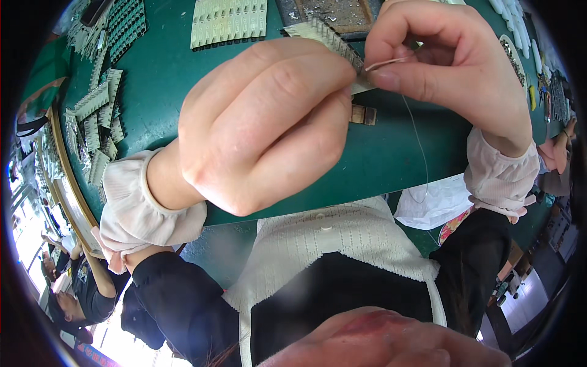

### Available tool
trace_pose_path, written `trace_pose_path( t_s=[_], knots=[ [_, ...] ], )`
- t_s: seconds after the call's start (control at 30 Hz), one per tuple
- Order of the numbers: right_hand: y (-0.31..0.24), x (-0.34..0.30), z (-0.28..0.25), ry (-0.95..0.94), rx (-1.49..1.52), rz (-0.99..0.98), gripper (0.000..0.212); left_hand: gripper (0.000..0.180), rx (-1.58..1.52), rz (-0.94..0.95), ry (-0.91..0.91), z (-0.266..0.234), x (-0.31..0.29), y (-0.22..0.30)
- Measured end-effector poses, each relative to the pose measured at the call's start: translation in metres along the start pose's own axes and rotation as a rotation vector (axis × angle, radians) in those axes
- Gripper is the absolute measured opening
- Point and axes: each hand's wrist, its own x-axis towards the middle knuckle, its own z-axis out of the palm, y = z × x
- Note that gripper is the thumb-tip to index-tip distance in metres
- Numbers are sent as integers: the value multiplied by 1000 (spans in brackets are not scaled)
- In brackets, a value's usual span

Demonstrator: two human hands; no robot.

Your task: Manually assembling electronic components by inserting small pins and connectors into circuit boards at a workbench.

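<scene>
My left hand point(269, 122) is closed in the middle of the view, its back toward me. Its fingertips are hidden, so what they grip, if anything, cannot be made out. Just beyond it, a pale circuit-board strip point(324, 35) with a row of dark parts along one edge shows partly behind the knuckles. My right hand point(443, 64) pinches a thin wire point(417, 131) between thumb and forefinger, close to the strip's right end. From that pinch the wire hangs in a loose curve over the table's near edge.
A pale board panel point(229, 24) lies at the back of the green table point(385, 159), beside a metal tray point(367, 13) with scraps. Board strips point(92, 131) heap up at left. A small brown block point(363, 115) sits behind my hands. Another person point(92, 284) is at far left.
</scene>
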Motion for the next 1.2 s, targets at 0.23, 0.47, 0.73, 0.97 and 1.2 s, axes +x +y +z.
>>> trace_pose_path(
  t_s=[0.23, 0.47, 0.73, 0.97, 1.2],
  knots=[
    [1, 2, -1, -59, 101, 63, 11, 42, 7, -30, -37, -3, -1, 3],
    [-2, 4, -4, -77, 151, 133, 11, 43, 23, -33, -6, -1, -2, 2],
    [2, 4, -4, -102, 208, 124, 12, 42, 22, -37, 19, 1, -2, 2],
    [13, 2, -1, -79, 242, 82, 13, 41, -9, -36, 52, 3, 1, 3],
    [13, 0, 1, 87, 147, -62, 11, 31, -110, -33, 212, 10, -2, -1]
  ],
)
